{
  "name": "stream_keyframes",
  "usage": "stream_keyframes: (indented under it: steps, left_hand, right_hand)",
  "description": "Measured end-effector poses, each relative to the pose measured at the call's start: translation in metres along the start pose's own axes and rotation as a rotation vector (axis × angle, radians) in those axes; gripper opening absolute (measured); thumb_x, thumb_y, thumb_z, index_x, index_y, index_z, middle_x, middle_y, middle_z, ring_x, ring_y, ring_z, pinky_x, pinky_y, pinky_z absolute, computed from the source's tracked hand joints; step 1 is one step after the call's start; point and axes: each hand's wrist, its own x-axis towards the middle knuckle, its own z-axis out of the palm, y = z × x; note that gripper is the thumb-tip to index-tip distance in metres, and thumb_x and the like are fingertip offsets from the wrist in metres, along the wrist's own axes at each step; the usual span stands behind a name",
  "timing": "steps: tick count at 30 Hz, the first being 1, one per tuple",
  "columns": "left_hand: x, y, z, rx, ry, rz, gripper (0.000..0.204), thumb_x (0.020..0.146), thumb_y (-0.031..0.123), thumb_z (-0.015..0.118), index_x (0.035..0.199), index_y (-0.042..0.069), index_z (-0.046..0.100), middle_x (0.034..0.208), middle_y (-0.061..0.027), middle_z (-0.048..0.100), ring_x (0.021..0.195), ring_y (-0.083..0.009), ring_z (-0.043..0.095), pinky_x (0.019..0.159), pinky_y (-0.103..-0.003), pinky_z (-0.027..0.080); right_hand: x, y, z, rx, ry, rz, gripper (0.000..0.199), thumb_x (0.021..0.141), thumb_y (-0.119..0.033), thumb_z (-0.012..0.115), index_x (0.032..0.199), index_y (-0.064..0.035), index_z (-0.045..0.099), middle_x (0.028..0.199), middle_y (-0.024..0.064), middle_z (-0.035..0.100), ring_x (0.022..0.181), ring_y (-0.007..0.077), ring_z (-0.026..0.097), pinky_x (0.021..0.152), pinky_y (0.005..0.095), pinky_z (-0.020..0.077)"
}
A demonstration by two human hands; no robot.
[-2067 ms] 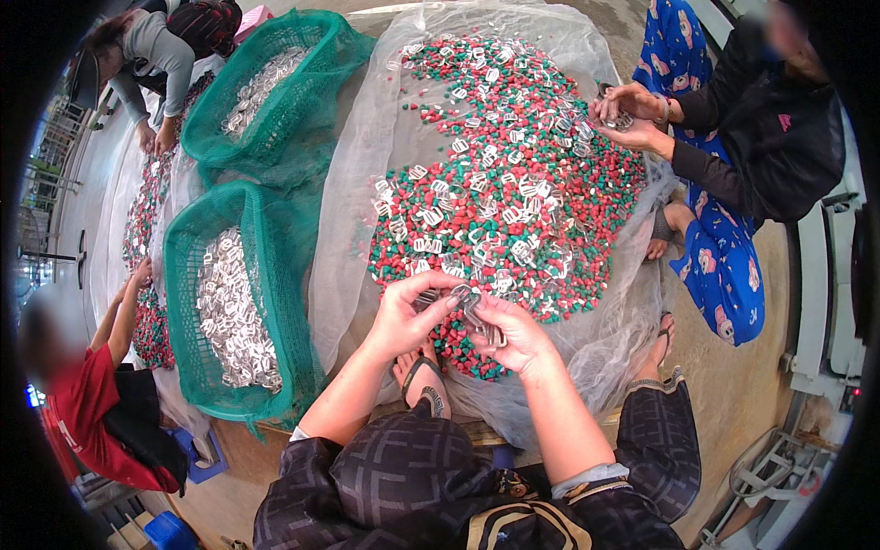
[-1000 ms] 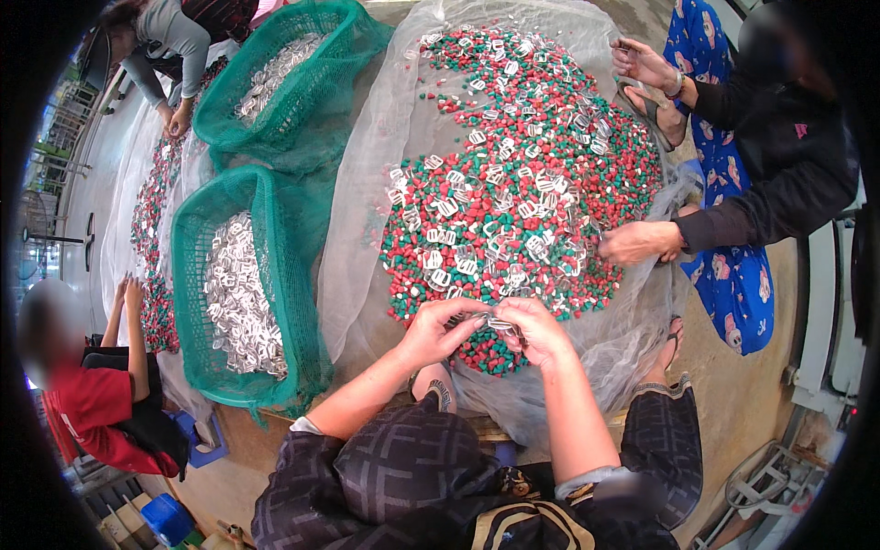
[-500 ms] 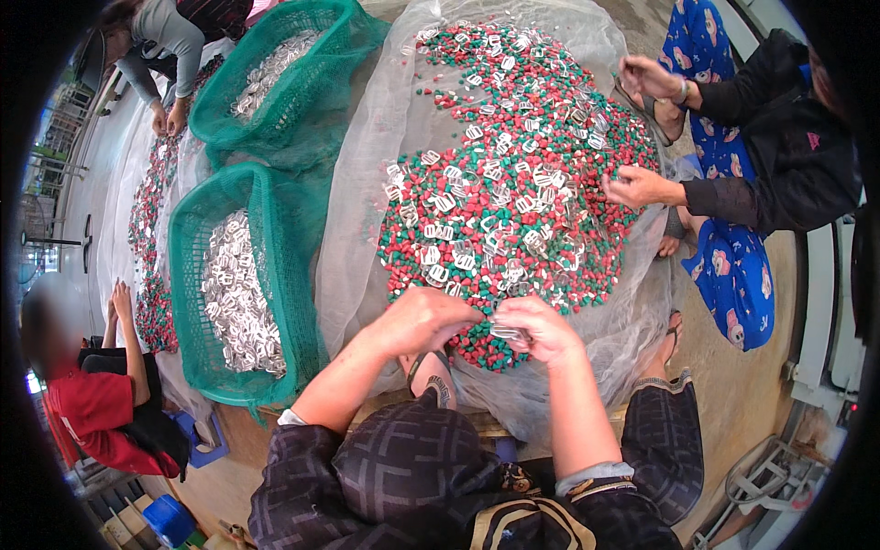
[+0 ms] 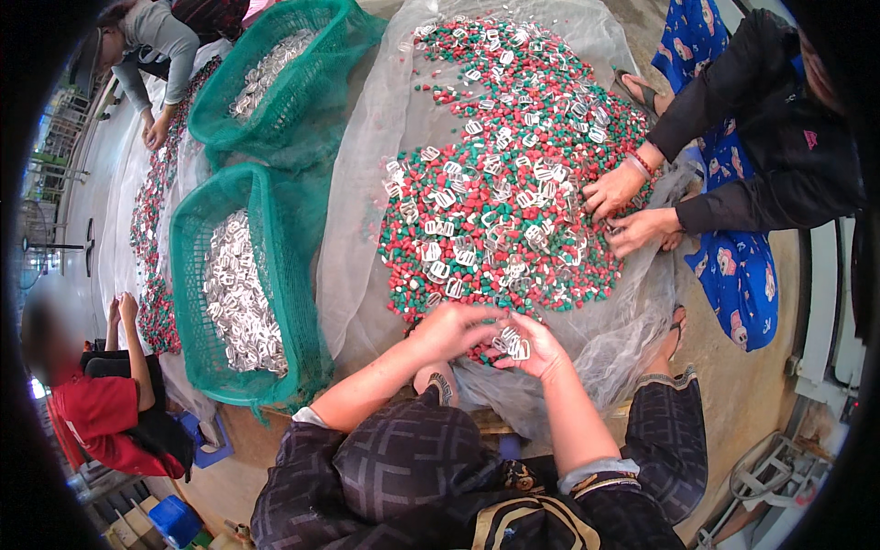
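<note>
My right hand (image 4: 539, 346) is closed around several silvery slider buckles (image 4: 513, 345), which lie against its palm and fingers. Beside it, my left hand (image 4: 456, 332) reaches across with its fingers bent together towards the buckles. Whether anything is pinched in those left fingers is hidden. Both hands hover over the near edge of a wide heap of small red, green and white chips (image 4: 500, 238). More loose metal buckles (image 4: 438, 229) lie scattered through the heap, which rests on a pale mesh sheet (image 4: 353, 266).
At left stand two green, net-lined baskets (image 4: 188, 321) holding buckles. On the right, a co-worker's hands (image 4: 632, 206) are down in the heap. Two more people work along another strip of chips (image 4: 151, 220) at far left. A blue container (image 4: 174, 521) is at lower left.
My right hand has turned, showing the buckles in its palm. My left hand has shifted slightly, its fingers reaching nearer the right. The co-worker's hands have come down into the heap.
</note>
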Motion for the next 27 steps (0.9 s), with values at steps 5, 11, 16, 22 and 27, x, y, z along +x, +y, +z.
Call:
stream_keyframes:
  steps: [5, 11, 16, 22, 27]
  left_hand:
    - [0.008, -0.056, -0.021, 0.585, 0.248, -0.225, 0.025, 0.07, 0.023, 0.071, 0.091, 0.01, 0.066, 0.077, -0.0085, 0.064, 0.07, -0.0244, 0.063, 0.06, -0.035, 0.049]
    - [0.014, -0.057, -0.018, 0.583, 0.258, -0.243, 0.023, 0.065, 0.02, 0.075, 0.081, 0.007, 0.064, 0.071, -0.0073, 0.061, 0.067, -0.0235, 0.061, 0.059, -0.034, 0.047]
    - [0.007, -0.048, -0.004, 0.021, 0.123, -0.147, 0.024, 0.067, 0.019, 0.076, 0.081, 0.004, 0.064, 0.068, -0.0079, 0.061, 0.061, -0.0136, 0.057, 0.055, -0.028, 0.045]
    - [-0.008, -0.053, -0.038, 0.538, 0.285, -0.539, 0.028, 0.066, 0.027, 0.076, 0.083, 0.008, 0.065, 0.071, -0.0092, 0.064, 0.068, -0.0222, 0.063, 0.061, -0.034, 0.048]
    - [-0.021, -0.069, -0.025, 0.615, 0.262, -0.466, 0.029, 0.063, 0.026, 0.078, 0.082, 0.01, 0.064, 0.073, -0.0079, 0.063, 0.068, -0.0244, 0.061, 0.06, -0.036, 0.047]
  right_hand:
    - [0.007, -0.002, -0.025, -0.131, 0.168, -0.098, 0.022, 0.084, -0.029, 0.06, 0.08, -0.0074, 0.059, 0.07, 0.006, 0.062, 0.065, 0.0182, 0.063, 0.055, 0.0333, 0.0528]
    - [-0.001, -0.012, -0.012, -0.154, 0.216, -0.186, 0.039, 0.086, -0.038, 0.055, 0.101, -0.0018, 0.058, 0.097, 0.0127, 0.063, 0.088, 0.0246, 0.063, 0.07, 0.0384, 0.0523]
    - [0.005, -0.007, 0.002, 0.055, 0.024, -0.063, 0.047, 0.089, -0.043, 0.047, 0.108, -0.0012, 0.056, 0.108, 0.0166, 0.06, 0.1, 0.0292, 0.058, 0.08, 0.0434, 0.0497]
    - [0.016, 0.009, -0.01, 0.013, 0.085, -0.123, 0.019, 0.085, -0.025, 0.059, 0.086, -0.0058, 0.06, 0.077, 0.0072, 0.063, 0.069, 0.0229, 0.064, 0.056, 0.0343, 0.0528]
    - [0.013, 0.0, -0.021, 0.027, 0.142, -0.155, 0.031, 0.085, -0.035, 0.054, 0.08, -0.0048, 0.06, 0.08, 0.0104, 0.064, 0.07, 0.0245, 0.064, 0.061, 0.0373, 0.053]
